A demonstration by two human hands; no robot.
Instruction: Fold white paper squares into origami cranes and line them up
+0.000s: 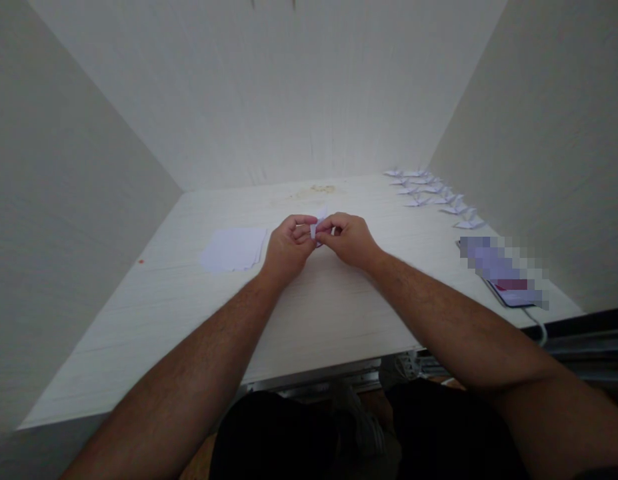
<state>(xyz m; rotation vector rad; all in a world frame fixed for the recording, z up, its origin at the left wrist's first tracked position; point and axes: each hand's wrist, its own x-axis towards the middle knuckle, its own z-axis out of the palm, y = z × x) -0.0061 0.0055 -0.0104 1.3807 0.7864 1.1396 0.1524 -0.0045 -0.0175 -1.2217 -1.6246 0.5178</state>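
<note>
Between my two hands, over the middle of the table, is a small piece of folded white paper (313, 231). My left hand (291, 244) grips it from the left, with the thumb below and the fingers curled around the edge. From the right, my right hand (346, 237) pinches the same paper between thumb and fingertips. Fingers cover much of the paper, so its exact folds are hard to make out. A stack of white paper sheets (233, 249) lies on the table to the left of my left hand.
Several folded white paper cranes (417, 200) stand in rows at the back right of the white table (309, 320). A phone or tablet (503, 273), partly blurred out, lies at the right with a cable (541, 330). Walls enclose the back and both sides.
</note>
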